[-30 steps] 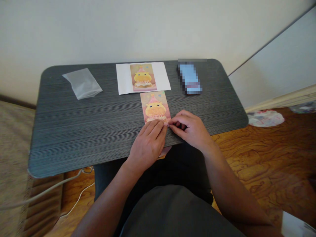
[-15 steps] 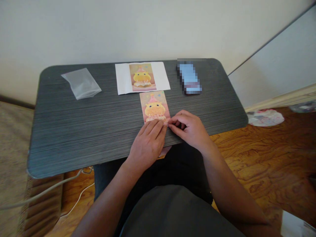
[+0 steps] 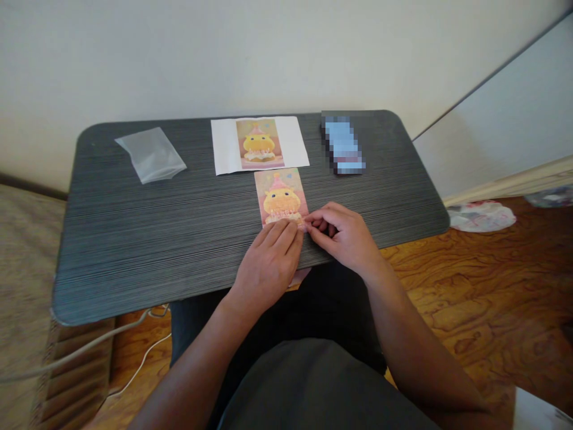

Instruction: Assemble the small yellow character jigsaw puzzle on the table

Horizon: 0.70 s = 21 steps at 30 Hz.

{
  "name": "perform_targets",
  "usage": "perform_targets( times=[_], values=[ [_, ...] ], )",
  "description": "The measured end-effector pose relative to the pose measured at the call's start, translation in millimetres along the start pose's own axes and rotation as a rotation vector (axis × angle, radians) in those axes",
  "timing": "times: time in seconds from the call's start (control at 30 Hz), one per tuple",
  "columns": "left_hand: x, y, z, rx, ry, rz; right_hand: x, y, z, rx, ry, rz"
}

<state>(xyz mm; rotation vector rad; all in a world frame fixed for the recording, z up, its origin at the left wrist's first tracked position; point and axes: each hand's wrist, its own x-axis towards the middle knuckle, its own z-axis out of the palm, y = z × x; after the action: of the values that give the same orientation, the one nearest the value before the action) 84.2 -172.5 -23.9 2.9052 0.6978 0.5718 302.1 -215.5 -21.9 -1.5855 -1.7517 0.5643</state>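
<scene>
A pink card printed with a yellow cartoon creature lies on the dark striped table, its near end sticking out past the table's front edge. My left hand lies flat on the card's lower half with its fingers stretched out together. My right hand rests beside it at the card's right edge, its fingers curled in a pinch against that edge. What the pinch holds is too small to make out.
A white sheet with the same picture lies beyond the card. A clear plastic sleeve sits at the back left and a blurred blue object at the back right. Cables hang below the table's left side.
Both hands stay where they were on the card. Only the camera has shifted slightly.
</scene>
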Motion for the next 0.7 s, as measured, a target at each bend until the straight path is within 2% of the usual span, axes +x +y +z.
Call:
perform_targets(
  times=[0.17, 0.27, 0.4, 0.47, 0.6, 0.7],
  values=[
    [0.9, -2.2, -6.1, -0.061, -0.022, -0.011, 1.4, 1.4, -4.7, 0.049, -0.018, 0.031],
    [-0.8, -14.0, -14.9, -0.176, 0.013, -0.074, 4.7, 6.0, -11.5, 0.073, -0.06, 0.046],
    [-2.6, -53.9, -30.8, -0.265, 0.042, -0.207, 16.5, 12.8, -23.2, 0.002, -0.094, -0.019],
    [0.0, -79.9, -36.8, -0.259, -0.015, -0.244, 25.2, 14.8, -28.5, -0.044, -0.115, -0.087],
    [12.2, -120.1, -38.3, -0.28, -0.167, -0.209, 43.7, 16.9, -35.0, -0.117, -0.216, -0.174],
    [21.2, -131.7, -32.3, -0.29, -0.241, -0.161, 55.1, 18.7, -36.0, -0.189, -0.317, -0.165]
  ],
)
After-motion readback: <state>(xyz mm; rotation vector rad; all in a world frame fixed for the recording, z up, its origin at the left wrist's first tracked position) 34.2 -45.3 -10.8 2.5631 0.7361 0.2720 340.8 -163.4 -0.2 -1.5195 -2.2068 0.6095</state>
